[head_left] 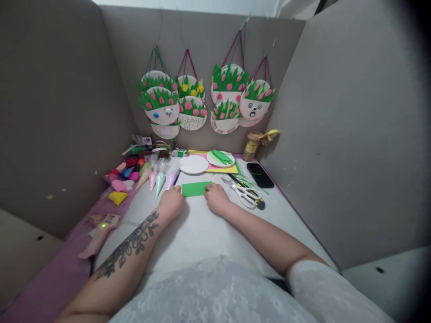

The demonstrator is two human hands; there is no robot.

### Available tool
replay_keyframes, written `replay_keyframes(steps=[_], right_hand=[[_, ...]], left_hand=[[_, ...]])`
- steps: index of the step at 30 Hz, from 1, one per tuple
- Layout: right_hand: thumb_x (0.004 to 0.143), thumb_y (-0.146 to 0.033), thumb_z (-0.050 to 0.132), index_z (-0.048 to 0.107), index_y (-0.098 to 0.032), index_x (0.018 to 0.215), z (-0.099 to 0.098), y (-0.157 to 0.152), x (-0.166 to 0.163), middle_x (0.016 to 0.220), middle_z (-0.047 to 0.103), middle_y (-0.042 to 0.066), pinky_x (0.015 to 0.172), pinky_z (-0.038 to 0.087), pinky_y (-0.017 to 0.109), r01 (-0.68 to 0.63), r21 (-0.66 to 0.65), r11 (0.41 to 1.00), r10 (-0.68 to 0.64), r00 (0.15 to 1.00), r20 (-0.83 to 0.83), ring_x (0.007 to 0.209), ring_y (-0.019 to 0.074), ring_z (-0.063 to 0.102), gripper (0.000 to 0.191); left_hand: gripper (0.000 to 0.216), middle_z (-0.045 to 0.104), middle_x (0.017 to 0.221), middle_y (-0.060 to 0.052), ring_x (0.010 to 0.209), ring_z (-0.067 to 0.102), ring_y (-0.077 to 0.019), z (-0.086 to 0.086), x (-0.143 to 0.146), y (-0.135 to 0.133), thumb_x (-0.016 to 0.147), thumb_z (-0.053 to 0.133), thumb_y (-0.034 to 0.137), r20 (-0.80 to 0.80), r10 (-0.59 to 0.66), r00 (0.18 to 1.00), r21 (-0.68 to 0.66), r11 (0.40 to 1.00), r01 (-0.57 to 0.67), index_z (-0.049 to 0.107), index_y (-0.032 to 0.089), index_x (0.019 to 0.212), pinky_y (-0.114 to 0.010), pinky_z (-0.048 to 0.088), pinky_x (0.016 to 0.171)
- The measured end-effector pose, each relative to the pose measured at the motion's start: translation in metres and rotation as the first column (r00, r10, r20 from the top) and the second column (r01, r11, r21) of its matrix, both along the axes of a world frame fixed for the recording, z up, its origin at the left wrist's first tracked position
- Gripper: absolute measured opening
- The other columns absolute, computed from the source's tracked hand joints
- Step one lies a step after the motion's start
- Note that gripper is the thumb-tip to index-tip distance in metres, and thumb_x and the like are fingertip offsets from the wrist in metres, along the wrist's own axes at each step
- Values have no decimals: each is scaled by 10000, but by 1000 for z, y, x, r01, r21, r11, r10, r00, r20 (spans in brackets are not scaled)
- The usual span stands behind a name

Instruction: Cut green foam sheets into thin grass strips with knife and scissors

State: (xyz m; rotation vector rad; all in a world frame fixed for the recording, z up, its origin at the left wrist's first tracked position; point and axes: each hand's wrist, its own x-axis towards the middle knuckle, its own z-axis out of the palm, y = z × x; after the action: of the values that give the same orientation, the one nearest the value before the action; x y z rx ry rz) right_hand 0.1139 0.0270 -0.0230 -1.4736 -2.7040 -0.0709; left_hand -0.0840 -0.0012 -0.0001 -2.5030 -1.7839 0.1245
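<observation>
A rectangle of green paper (193, 189) lies on the white table covering between my two hands. My left hand (172, 201) has its fingers closed at the paper's left end. At the right end, my right hand (217, 198) is closed on the paper, its fingertips curled under and partly hidden. Just right of that hand lie white-handled scissors (245, 196), blades slightly apart, over a black and yellow tool (260, 204). Thin green paper scraps (247, 181) are scattered behind them.
Behind the paper are a white paper plate (194, 165) and another plate holding green paper strips (220, 157). A phone (260, 175) and a lidded jar (252, 146) are right. Piping bags (160, 181) and a pink glue gun (101, 235) lie left. Decorated plates (192, 114) hang behind.
</observation>
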Motion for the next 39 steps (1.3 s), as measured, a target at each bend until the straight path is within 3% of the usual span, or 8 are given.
replay_keyframes(steps=[5, 8, 20, 25, 33, 37, 39], right_hand=[[848, -146, 441, 662, -227, 1123, 0, -4, -42, 1195, 616, 95, 874, 384, 367, -144, -63, 988, 139, 987, -87, 1086, 247, 491, 362], [871, -172, 422, 602, -232, 1208, 0, -8, -54, 1241, 590, 93, 859, 401, 369, -163, -64, 984, 157, 983, -90, 1090, 252, 496, 387], [811, -130, 445, 641, -167, 1123, 2, -7, 29, 1247, 584, 151, 848, 372, 393, 118, -39, 992, -116, 991, 71, 1100, 286, 494, 370], [810, -137, 440, 649, -144, 1091, -4, -8, 35, 1225, 599, 147, 845, 369, 383, 156, -19, 988, -155, 987, 37, 1074, 277, 508, 350], [819, -140, 443, 654, -154, 1055, -4, -9, 40, 1167, 618, 133, 869, 350, 368, 135, -1, 991, -135, 991, 10, 1066, 266, 508, 317], [826, -133, 439, 656, -147, 1040, -4, -9, 37, 1130, 630, 143, 862, 350, 363, 143, 0, 990, -143, 989, 21, 1048, 265, 520, 305], [830, -129, 435, 656, -147, 1046, -5, -9, 37, 1129, 630, 144, 864, 350, 360, 144, -2, 990, -144, 989, 29, 1044, 262, 523, 309]], left_hand=[[380, 572, 991, -175, 955, 573, -279, 2, 0, -2, 881, 349, 167, -38, 4, 999, -16, 1000, -5, 714, 106, 962, -373, 463, 752], [399, 575, 998, -171, 946, 575, -275, 0, 1, -3, 899, 317, 174, -55, -2, 998, -16, 1000, 1, 701, 105, 983, -370, 463, 737], [357, 592, 945, -159, 928, 582, -267, -1, 1, 1, 879, 359, 144, -29, 1, 1000, -24, 1000, -1, 713, 102, 901, -357, 451, 753], [361, 607, 953, -170, 946, 576, -278, 4, 6, -2, 843, 361, 94, -65, -5, 998, -16, 1000, 4, 717, 95, 898, -386, 442, 780], [346, 617, 1018, -180, 1017, 537, -339, 2, 29, -12, 845, 379, 97, -51, 118, 992, 118, 987, -111, 710, 120, 943, -625, 256, 960], [393, 591, 1114, -161, 1025, 540, -307, -10, 50, -7, 887, 365, 137, 16, -22, 1000, 111, 994, 20, 599, 183, 1200, -586, 284, 955], [377, 587, 1106, -159, 1021, 541, -300, -14, 54, -4, 893, 367, 146, 30, -66, 997, 93, 994, 63, 599, 180, 1188, -543, 318, 929]])
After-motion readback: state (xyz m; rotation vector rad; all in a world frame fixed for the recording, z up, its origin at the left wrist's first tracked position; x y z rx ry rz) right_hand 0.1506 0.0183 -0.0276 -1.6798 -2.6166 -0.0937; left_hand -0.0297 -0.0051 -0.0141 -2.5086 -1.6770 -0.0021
